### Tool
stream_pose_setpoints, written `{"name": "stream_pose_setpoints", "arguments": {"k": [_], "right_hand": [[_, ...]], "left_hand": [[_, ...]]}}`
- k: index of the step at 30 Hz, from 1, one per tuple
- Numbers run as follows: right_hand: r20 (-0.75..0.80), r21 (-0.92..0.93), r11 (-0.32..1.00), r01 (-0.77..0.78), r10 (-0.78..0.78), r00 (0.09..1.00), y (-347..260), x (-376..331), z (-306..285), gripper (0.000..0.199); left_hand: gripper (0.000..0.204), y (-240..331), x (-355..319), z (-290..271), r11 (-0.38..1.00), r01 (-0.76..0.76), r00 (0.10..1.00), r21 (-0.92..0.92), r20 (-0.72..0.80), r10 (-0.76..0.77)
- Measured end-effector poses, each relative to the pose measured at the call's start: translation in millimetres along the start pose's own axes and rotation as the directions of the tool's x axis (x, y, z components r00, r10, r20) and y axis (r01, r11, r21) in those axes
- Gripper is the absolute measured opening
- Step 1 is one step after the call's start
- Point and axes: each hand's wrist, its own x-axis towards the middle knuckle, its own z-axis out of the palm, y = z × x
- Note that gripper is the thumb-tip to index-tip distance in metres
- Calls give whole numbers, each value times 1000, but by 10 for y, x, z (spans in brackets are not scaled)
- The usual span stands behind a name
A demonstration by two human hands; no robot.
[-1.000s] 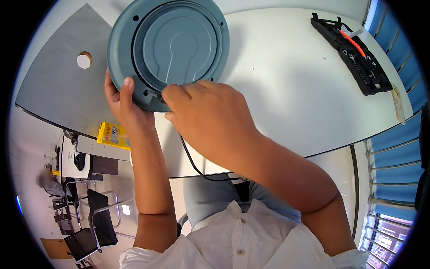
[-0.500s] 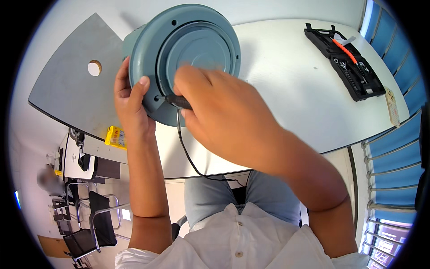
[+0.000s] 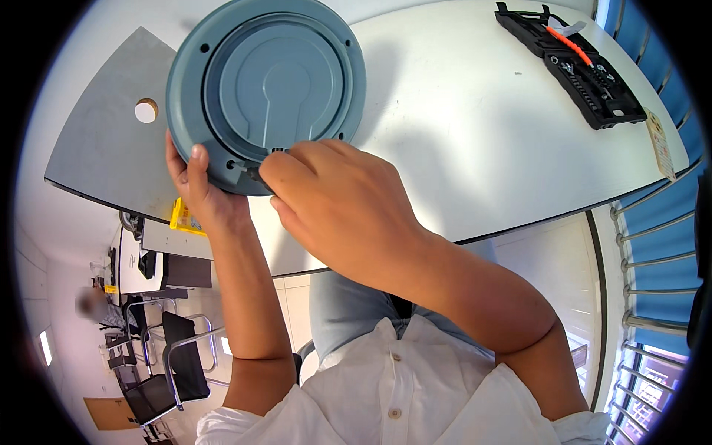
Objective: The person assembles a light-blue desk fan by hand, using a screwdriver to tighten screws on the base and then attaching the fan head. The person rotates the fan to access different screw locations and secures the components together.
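round blue-grey disc (image 3: pixel 265 93) lies ahead of hands, on edge | L hand (image 3: pixel 199 189) clamped on lower-left rim | R hand (image 3: pixel 337 204) pinched at bottom-edge notch, nearer | grip contents hidden

Bright, even daylight; soft shadows of disc and arm on the white table (image 3: pixel 475 148). Sharp at centre; strong fisheye bending toward the black rim, table edges curved, lower-left background blurred

Left hand (image 3: pixel 196 189) is raised, thumb pointing up, fingers curled out of sight. Right hand (image 3: pixel 337 211) reaches across in front of it, knuckles up, fingertips pinched together. Both forearms rise from the lower edge, elbows bent.
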Motion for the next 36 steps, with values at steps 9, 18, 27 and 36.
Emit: {"name": "stream_pose_setpoints", "arguments": {"k": [9, 18, 27, 36], "right_hand": [[71, -181, 972, 149, -138, 988, -166, 59, 24, 15], [66, -164, 973, 160, -151, 986, -443, 187, 83, 19], [125, -270, 953, 137, -106, 986, -504, 278, 217, 27], [-58, -115, 965, 237, -245, 968, -458, 244, 446, 26]], "left_hand": [[70, 28, -119, -197, 998, -6, 998, -58, -61, 3], [67, -4, -181, -229, 976, -13, 994, -216, -112, -12], [67, 77, -135, -281, 968, -29, 981, -250, -195, -21], [68, 53, -114, -434, 960, -42, 976, -277, -215, -19]]}}
